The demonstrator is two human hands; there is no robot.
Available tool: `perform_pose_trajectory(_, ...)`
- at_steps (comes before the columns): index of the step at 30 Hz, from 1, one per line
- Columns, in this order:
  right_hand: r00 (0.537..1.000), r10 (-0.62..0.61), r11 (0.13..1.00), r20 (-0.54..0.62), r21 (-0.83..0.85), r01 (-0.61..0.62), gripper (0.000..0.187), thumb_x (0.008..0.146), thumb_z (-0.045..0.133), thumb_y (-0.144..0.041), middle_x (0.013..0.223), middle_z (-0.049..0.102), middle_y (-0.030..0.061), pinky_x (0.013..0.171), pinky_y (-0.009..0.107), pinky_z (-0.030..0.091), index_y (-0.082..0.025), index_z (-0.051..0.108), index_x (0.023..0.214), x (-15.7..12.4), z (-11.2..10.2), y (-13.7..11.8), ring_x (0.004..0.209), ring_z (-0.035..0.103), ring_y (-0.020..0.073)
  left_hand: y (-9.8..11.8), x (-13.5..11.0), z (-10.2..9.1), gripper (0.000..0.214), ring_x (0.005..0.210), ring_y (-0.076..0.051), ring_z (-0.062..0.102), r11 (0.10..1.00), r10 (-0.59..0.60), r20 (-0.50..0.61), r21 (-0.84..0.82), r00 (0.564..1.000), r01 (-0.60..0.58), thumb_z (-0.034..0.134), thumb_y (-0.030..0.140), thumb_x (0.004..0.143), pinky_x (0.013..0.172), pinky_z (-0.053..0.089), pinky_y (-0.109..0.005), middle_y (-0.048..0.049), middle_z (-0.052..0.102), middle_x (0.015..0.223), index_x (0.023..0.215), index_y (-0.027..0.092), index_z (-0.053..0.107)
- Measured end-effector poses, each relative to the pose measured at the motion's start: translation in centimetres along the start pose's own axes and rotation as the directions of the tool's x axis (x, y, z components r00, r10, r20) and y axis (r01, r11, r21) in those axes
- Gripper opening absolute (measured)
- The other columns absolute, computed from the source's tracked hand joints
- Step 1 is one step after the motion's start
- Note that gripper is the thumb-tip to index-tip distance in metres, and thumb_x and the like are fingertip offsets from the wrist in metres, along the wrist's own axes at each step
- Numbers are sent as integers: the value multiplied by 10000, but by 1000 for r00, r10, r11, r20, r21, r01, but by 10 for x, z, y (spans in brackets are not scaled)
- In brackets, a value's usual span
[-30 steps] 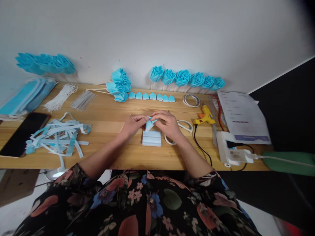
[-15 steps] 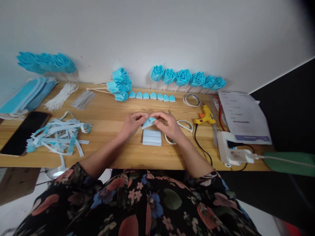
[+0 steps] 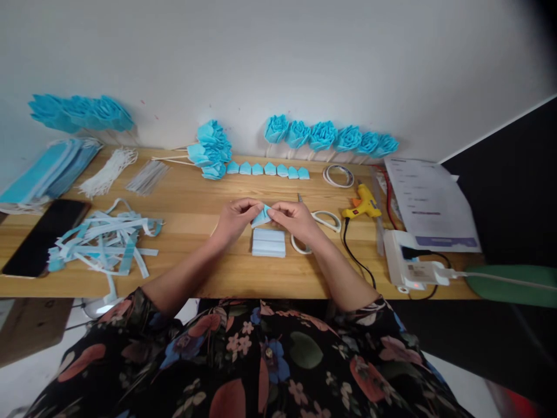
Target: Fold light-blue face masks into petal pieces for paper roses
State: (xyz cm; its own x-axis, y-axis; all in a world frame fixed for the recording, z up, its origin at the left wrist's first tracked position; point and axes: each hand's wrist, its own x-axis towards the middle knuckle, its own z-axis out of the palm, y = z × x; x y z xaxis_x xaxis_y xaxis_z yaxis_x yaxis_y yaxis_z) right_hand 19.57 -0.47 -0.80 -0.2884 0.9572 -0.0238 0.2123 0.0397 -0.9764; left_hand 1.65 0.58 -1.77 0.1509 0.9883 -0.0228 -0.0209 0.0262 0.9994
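Note:
My left hand and my right hand meet over the middle of the wooden table. Both pinch a small light-blue folded piece between their fingertips. Right below it lies a small stack of light-blue rectangles. A row of several finished small blue folded pieces lies further back, near the wall.
White scissors lie by my right wrist, a yellow glue gun and tape rolls beyond. Blue fabric roses line the wall. Cut strips, a phone and masks are at left; a power strip and papers at right.
The blue piece has been turned and folded between my fingertips; my right hand has drawn slightly left and closer to my left hand. Nothing else has moved.

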Motion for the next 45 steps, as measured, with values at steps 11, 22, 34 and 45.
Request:
perform_pose_trajectory(11,998,-20,1000,-51,-22,19,330,799,673,-485,587,458,-49,517,238,274,-179,604,696,3,-2,4,546,381,91,-3,-3,2,251,566,-100,511,998,42,57,51,997,-45,683,413,774,566,427,-227,19,581,610,760,163,665)
perform_pose_trajectory(22,980,-158,952,-122,-280,119,355,861,585,-435,572,367,-56,545,257,260,-206,447,628,3,-9,-2,564,339,102,-3,-1,0,316,539,-104,545,983,-62,158,180,986,33,645,469,801,564,446,-228,9,619,608,765,156,672)
perform_pose_trajectory(34,965,-165,986,-203,-40,160,266,910,577,-479,747,646,-12,652,264,429,-220,624,944,2,-14,1,677,572,136,3,3,-2,349,480,-87,491,992,-64,96,112,993,53,681,481,753,491,411,-217,-4,602,537,621,159,664)
perform_pose_trajectory(45,971,-174,974,-164,-176,145,118,819,624,-296,749,661,-5,671,262,437,-193,637,763,3,-7,-3,674,571,124,3,1,-1,347,497,-91,496,990,-67,117,131,991,52,681,486,765,511,424,-219,-5,610,551,656,157,683)
